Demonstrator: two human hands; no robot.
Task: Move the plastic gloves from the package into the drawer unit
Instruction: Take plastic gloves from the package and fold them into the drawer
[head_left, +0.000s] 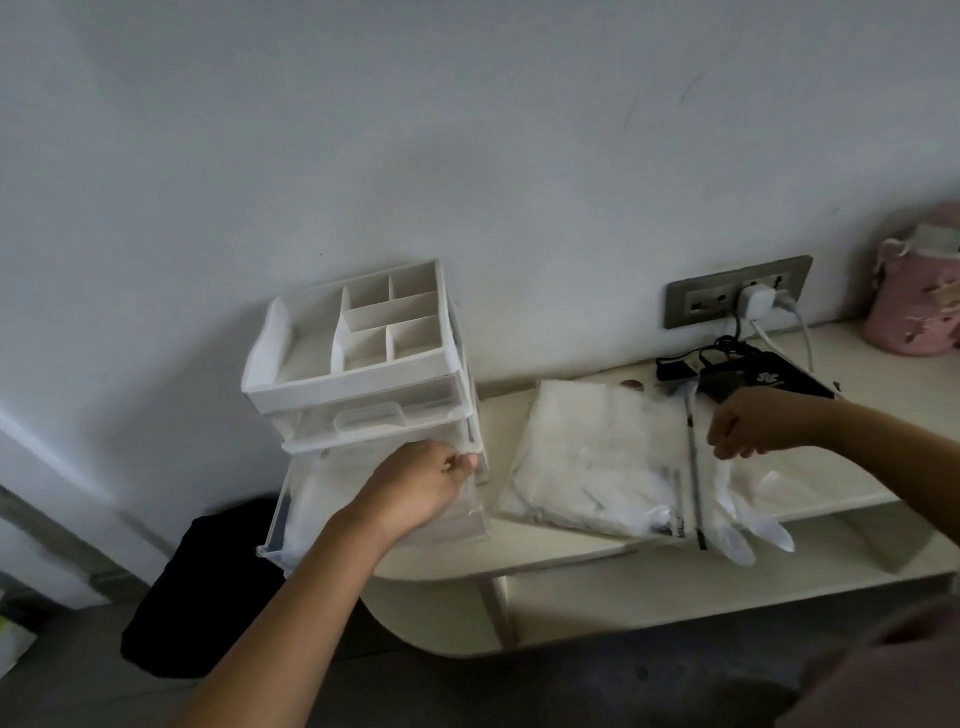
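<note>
Clear plastic gloves (748, 525) spill from the open end of the package (592, 457) lying flat on the shelf (519, 561). My right hand (753, 423) pinches them there. My left hand (421, 486) presses a glove down into the pulled-out bottom drawer (374, 519) of the drawer unit (358, 364).

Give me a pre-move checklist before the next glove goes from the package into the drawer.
1. Bottom drawer pulled open: ok.
2. Left hand out of the drawer: not ok, it is inside holding thin plastic.
3. Right hand on the package at its open end: ok.
4. Gloves reachable: ok, some stick out past the opening.
5. Package steady on the shelf: cannot tell, its end hangs near the edge.
6. Room left in the drawer: cannot tell.
</note>
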